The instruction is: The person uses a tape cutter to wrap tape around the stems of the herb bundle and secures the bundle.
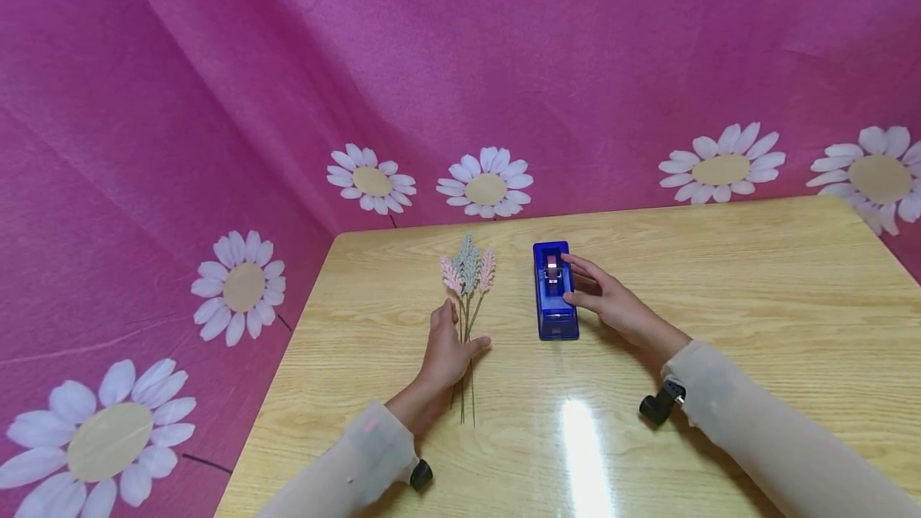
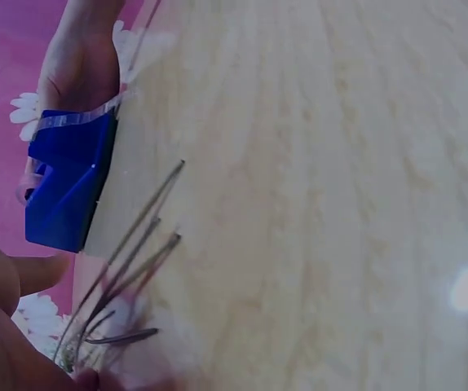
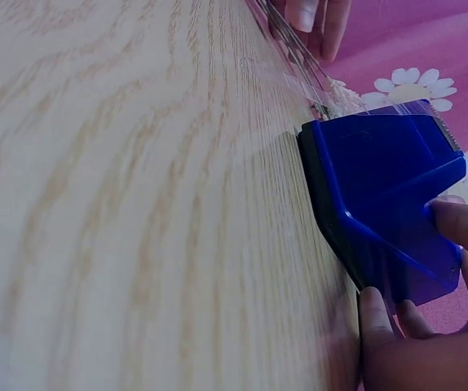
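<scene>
The left hand (image 1: 443,358) sits loosely spread, the stems (image 1: 466,316) of the flowers (image 1: 468,266) passing between thumb and fingers, blooms beyond the fingertips. On the surface (image 1: 777,302), the right hand's (image 1: 612,304) fingers grip the tape dispenser's (image 1: 555,300) right side.

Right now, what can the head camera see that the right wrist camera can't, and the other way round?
Only the head view shows the person's sleeves and the tape roll from above. Only the right wrist view clearly shows the jagged cutter and dark base. Both show the right hand holding the blue tape dispenser, the left hand at the flower stems, the table and pink cloth with white daisies.
</scene>
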Action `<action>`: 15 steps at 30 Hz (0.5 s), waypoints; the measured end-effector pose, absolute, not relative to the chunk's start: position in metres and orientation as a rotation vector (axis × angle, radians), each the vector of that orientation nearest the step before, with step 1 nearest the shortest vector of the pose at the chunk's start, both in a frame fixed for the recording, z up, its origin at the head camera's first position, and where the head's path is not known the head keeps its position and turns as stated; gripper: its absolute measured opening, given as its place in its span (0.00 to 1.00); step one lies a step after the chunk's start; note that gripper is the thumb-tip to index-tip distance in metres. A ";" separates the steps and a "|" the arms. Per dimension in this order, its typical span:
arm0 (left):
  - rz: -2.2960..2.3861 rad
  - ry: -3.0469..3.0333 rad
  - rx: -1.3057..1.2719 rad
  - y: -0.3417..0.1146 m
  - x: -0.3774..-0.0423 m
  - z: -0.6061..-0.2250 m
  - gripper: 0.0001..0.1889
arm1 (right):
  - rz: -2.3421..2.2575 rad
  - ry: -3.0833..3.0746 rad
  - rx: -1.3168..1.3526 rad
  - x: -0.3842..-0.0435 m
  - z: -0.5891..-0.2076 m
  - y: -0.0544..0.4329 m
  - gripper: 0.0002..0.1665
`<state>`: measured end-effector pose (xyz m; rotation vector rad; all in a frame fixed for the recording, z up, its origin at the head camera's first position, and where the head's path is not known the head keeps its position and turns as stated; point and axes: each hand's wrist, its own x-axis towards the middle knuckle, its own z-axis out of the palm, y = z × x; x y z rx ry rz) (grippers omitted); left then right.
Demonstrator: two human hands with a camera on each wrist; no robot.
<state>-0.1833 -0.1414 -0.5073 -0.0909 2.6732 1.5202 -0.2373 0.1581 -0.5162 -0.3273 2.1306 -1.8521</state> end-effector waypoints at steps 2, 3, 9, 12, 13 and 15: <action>1.524 2.692 -0.095 -0.142 -0.183 -0.509 0.51 | -1.855 2.131 -0.329 -0.237 -0.516 0.158 0.43; 1.519 2.706 -0.094 -0.142 -0.183 -0.510 0.50 | -1.857 2.131 -0.330 -0.237 -0.516 0.158 0.43; 1.413 2.828 -0.043 -0.144 -0.186 -0.515 0.40 | -1.865 2.131 -0.333 -0.237 -0.517 0.158 0.42; 1.378 2.861 -0.027 -0.145 -0.188 -0.517 0.36 | -1.862 2.138 -0.333 -0.237 -0.517 0.158 0.42; 1.376 2.872 -0.023 -0.145 -0.189 -0.518 0.34 | -1.864 2.137 -0.332 -0.237 -0.517 0.158 0.42; 1.396 2.870 -0.034 -0.146 -0.192 -0.519 0.32 | -1.865 2.140 -0.333 -0.237 -0.516 0.158 0.43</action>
